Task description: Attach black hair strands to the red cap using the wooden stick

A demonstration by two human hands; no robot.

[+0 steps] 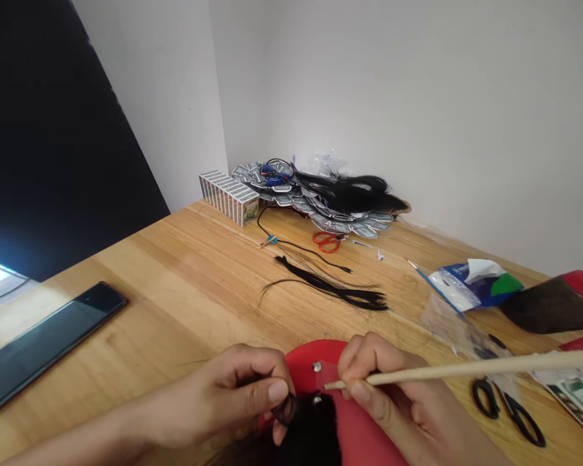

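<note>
My left hand [240, 395] pinches a small dark loop of black hair [285, 410] between thumb and fingers, at the edge of a hair bundle [308, 440] at the bottom of the view. My right hand [383, 388] grips a long thin wooden stick [466, 369], whose tip points left over a red rounded board [315, 356]. Close to that tip are a translucent pinkish sheet [328, 378] and a small metal stud [317, 367]. The hair bundle hides the board's lower part.
A wooden table [184, 285] meets white walls. On it lie a dark phone [48, 343], loose black hair strands [330, 291], red-handled scissors [326, 241], black-handled scissors [508, 411], a row of small boxes [228, 197], and a heap of printed paper pieces [311, 200].
</note>
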